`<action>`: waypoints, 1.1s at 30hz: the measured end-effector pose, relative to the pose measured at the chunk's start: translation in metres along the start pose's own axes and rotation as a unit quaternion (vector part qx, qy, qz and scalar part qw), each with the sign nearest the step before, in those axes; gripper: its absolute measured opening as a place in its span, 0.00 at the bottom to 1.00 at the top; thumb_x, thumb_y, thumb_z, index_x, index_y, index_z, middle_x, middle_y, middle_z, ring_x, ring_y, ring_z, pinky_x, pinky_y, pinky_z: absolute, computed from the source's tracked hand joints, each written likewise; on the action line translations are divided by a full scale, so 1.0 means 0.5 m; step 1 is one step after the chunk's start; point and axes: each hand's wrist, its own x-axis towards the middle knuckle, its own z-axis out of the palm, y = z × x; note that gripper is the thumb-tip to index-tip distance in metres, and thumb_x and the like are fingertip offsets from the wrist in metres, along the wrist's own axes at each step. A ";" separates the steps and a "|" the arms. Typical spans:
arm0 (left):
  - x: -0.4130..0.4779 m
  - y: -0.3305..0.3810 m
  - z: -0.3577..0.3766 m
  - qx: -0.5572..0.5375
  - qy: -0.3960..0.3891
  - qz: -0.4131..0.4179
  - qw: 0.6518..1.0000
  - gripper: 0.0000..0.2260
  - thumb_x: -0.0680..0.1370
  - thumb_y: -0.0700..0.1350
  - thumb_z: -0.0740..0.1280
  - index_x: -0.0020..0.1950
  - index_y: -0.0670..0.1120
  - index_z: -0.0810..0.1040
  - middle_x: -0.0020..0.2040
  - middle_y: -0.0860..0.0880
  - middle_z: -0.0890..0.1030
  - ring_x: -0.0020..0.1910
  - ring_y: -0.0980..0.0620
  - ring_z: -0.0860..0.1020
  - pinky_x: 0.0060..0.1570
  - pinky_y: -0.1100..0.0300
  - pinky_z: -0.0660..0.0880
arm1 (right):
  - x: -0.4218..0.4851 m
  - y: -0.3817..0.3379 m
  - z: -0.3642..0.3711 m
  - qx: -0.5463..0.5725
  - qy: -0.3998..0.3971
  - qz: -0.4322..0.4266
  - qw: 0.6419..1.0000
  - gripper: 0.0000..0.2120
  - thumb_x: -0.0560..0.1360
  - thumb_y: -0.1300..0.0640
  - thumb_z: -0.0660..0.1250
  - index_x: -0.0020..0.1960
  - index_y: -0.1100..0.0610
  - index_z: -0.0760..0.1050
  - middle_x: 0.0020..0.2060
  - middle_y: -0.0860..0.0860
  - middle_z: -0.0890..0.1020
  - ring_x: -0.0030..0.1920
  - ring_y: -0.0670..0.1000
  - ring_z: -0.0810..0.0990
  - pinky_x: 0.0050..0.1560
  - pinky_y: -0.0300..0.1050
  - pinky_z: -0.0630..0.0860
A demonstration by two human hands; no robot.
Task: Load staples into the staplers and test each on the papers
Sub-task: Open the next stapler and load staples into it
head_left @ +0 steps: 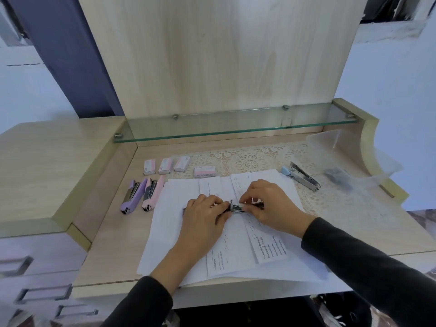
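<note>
Two hands meet on the open stapler (233, 207) lying on the papers (179, 232): your left hand (203, 218) grips its left end, your right hand (269, 204) pinches its right end. The purple stapler (130, 197) and the pink stapler (151, 195) lie left of your left hand.

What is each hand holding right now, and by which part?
Both hold one opened stapler over the papers: the left hand grips its left end, the right hand pinches the metal rail at its right end.
</note>
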 end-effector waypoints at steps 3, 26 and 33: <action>0.000 0.000 -0.001 0.002 -0.001 0.003 1.000 0.11 0.72 0.50 0.63 0.42 0.46 0.83 0.36 0.52 0.80 0.33 0.49 0.76 0.34 0.59 0.67 | 0.002 0.005 0.003 0.017 0.008 -0.012 1.000 0.06 0.70 0.59 0.70 0.46 0.58 0.82 0.40 0.53 0.81 0.42 0.47 0.70 0.41 0.29 0.61; -0.005 -0.003 0.000 -0.014 0.024 0.024 0.999 0.14 0.72 0.52 0.60 0.45 0.47 0.83 0.37 0.53 0.82 0.35 0.53 0.76 0.40 0.64 0.60 | -0.039 0.054 -0.023 0.065 0.047 0.029 0.996 0.05 0.64 0.58 0.75 0.40 0.51 0.84 0.38 0.50 0.82 0.40 0.48 0.76 0.43 0.39 0.71; -0.013 -0.006 -0.002 -0.048 0.092 0.056 0.993 0.13 0.67 0.43 0.71 0.50 0.44 0.81 0.33 0.51 0.81 0.36 0.56 0.73 0.43 0.63 0.67 | -0.047 0.064 -0.003 0.089 0.103 0.038 0.990 0.08 0.62 0.67 0.74 0.36 0.55 0.83 0.34 0.51 0.84 0.37 0.47 0.79 0.40 0.37 0.75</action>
